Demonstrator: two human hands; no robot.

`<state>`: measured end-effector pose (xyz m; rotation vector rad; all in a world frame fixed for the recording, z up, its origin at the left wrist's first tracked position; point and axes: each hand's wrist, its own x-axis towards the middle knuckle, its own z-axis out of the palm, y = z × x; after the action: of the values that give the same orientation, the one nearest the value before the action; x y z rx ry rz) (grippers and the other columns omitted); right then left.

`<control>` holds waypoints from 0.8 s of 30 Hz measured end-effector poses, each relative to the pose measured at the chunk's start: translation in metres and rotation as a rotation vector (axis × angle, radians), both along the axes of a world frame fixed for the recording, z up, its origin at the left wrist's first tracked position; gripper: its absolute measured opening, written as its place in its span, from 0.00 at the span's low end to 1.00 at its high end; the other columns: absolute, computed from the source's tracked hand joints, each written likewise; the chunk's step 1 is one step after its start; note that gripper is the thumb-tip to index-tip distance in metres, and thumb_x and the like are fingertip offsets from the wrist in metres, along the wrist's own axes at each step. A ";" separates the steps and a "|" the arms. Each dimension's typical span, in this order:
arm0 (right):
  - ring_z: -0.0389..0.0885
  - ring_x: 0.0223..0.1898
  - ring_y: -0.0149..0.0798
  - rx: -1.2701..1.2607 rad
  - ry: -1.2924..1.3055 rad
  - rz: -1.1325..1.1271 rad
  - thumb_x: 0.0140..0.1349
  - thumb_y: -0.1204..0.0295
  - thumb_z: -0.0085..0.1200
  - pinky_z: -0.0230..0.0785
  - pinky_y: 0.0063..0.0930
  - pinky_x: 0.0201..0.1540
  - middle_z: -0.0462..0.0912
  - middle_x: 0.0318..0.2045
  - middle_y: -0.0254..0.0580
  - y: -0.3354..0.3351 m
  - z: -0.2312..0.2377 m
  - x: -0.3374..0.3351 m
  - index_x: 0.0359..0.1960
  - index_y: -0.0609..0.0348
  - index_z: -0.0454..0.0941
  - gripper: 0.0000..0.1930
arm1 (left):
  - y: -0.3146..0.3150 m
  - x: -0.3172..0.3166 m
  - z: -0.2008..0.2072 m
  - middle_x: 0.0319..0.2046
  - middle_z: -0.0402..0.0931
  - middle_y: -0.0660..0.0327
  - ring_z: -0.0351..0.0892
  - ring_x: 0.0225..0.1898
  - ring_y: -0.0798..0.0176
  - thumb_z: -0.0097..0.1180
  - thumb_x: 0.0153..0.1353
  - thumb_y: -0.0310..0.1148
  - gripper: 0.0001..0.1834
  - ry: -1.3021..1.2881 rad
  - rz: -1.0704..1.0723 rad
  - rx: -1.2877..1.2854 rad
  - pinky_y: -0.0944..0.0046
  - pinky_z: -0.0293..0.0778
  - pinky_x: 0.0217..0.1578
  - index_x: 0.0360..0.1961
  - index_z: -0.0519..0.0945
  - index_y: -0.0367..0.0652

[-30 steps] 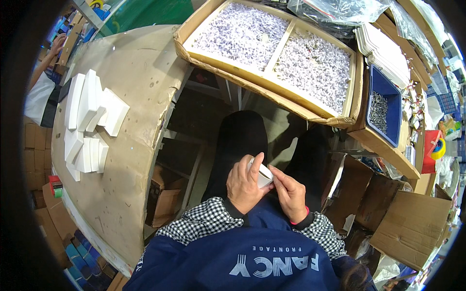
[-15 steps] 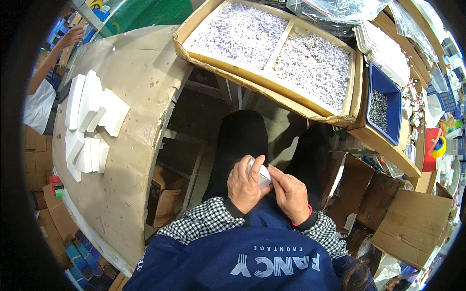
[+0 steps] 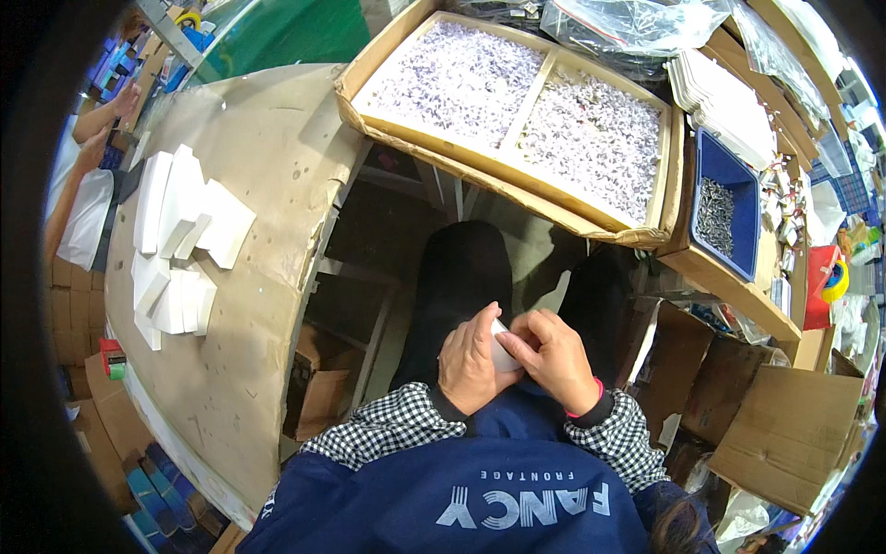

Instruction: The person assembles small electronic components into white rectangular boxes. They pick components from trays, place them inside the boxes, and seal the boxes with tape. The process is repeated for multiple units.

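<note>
1. The left hand is holding a small white object; its fingers and thumb are clamping on it, with the fingers pointing up and away from the body.
2. The right hand is meeting the object from the other side. Its fingers are bending close together, and the thumb is lying against the object; whether the hidden fingertips are gripping it, one cannot tell.
3. The white object is sitting between the two hands, above the person's lap, apart from the table and the tray.
4. On the table, white boxes are lying in a loose pile near the left edge, some leaning on others.
5. The tray is holding small whitish pieces in both compartments.
6. Just beyond the tray's right edge, a blue bin is holding dark metal pieces, and a stack of white sheets is lying near the bin's far edge.
7. Beyond the table's left edge, a co-worker's arms are reaching forward.
</note>
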<state>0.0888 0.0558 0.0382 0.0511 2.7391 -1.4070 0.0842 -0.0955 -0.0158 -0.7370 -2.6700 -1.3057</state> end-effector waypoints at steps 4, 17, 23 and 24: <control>0.80 0.26 0.39 -0.058 -0.154 -0.015 0.60 0.65 0.57 0.73 0.29 0.31 0.78 0.29 0.43 -0.002 0.004 -0.002 0.45 0.53 0.80 0.14 | 0.001 0.001 -0.001 0.50 0.72 0.47 0.75 0.47 0.47 0.76 0.36 0.36 0.53 -0.017 0.011 0.015 0.52 0.71 0.49 0.63 0.58 0.37; 0.83 0.39 0.47 -0.021 0.149 0.037 0.60 0.72 0.55 0.76 0.33 0.42 0.83 0.39 0.50 -0.012 -0.007 0.003 0.46 0.61 0.80 0.13 | -0.001 -0.001 -0.007 0.53 0.70 0.46 0.74 0.50 0.46 0.73 0.37 0.31 0.53 0.041 -0.002 -0.010 0.51 0.70 0.50 0.65 0.56 0.36; 0.83 0.40 0.50 0.002 0.166 -0.001 0.59 0.75 0.55 0.76 0.33 0.44 0.83 0.39 0.52 -0.018 -0.003 0.010 0.43 0.66 0.80 0.11 | -0.003 0.000 -0.011 0.53 0.70 0.47 0.74 0.48 0.46 0.70 0.39 0.29 0.51 0.095 0.001 -0.019 0.53 0.71 0.47 0.66 0.57 0.39; 0.83 0.40 0.50 0.022 0.200 0.013 0.59 0.76 0.55 0.76 0.33 0.44 0.83 0.40 0.52 -0.018 -0.003 0.010 0.43 0.66 0.80 0.11 | -0.002 0.001 -0.011 0.53 0.70 0.47 0.74 0.47 0.46 0.69 0.40 0.28 0.50 0.095 -0.002 -0.023 0.53 0.71 0.47 0.66 0.57 0.39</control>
<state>0.0992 0.0375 0.0355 -0.1132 2.9080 -1.4521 0.0855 -0.0974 -0.0270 -0.7839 -2.6148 -1.2100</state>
